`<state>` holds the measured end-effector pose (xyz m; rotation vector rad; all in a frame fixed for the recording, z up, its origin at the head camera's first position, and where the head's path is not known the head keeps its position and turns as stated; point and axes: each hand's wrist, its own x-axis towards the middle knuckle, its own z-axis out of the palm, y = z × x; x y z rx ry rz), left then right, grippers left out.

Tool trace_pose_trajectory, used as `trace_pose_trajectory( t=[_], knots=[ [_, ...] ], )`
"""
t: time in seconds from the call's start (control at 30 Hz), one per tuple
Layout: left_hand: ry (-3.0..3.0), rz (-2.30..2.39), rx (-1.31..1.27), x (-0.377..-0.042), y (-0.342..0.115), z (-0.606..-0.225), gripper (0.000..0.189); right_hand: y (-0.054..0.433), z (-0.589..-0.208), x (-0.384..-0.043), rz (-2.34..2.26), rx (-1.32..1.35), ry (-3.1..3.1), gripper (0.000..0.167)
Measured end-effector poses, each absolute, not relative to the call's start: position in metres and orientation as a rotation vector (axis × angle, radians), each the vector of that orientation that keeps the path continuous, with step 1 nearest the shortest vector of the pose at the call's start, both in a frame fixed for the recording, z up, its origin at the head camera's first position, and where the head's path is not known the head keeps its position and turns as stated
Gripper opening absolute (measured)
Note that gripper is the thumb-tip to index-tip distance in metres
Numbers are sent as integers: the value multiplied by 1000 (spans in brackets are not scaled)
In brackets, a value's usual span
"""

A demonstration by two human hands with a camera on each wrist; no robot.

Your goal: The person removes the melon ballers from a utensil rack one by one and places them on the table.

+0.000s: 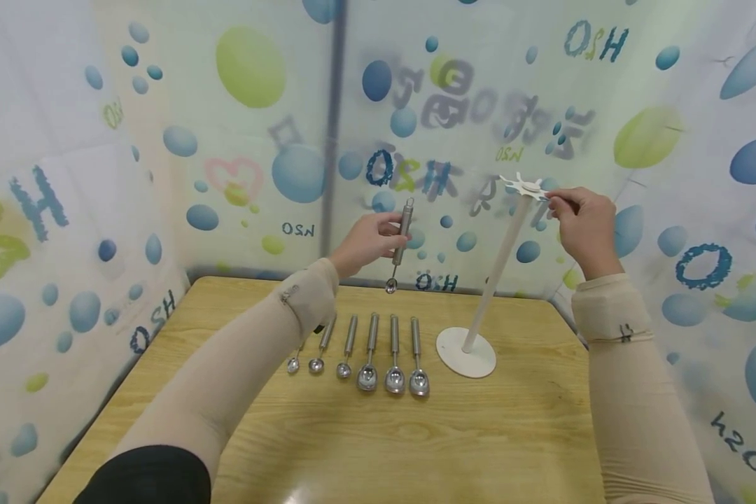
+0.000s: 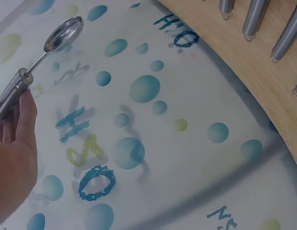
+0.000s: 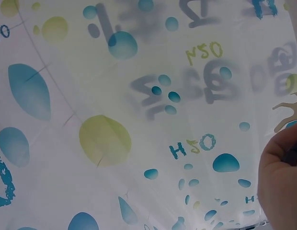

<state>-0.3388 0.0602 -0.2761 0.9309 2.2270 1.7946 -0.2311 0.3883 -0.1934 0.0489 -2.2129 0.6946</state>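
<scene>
In the head view my left hand (image 1: 367,245) holds a small steel scoop (image 1: 405,224) by its thick handle above the table's far edge. The handle has a loop at the top, and the little bowl hangs downward. Its hollow oval bowl (image 2: 64,34) shows clearly in the left wrist view. My right hand (image 1: 587,227) pinches the edge of the hooked top (image 1: 521,186) of a white stand. The stand's pole (image 1: 498,269) leans toward that hand. In the right wrist view part of the hooked top (image 3: 290,110) shows beside the thumb, cut off by the frame.
Several steel scoops of different sizes, such as a large scoop (image 1: 367,378), lie in a row on the wooden table (image 1: 378,448), handles pointing away. The stand's round white base (image 1: 466,367) is right of them. A printed curtain (image 1: 258,210) surrounds the table.
</scene>
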Motion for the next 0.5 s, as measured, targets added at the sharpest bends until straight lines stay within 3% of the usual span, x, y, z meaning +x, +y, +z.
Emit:
trace_pose_trajectory(
  t=[0.5],
  knots=[
    [2260, 1813, 868, -342, 27, -287, 42, 386, -193, -228, 722, 33, -2227, 26]
  ],
)
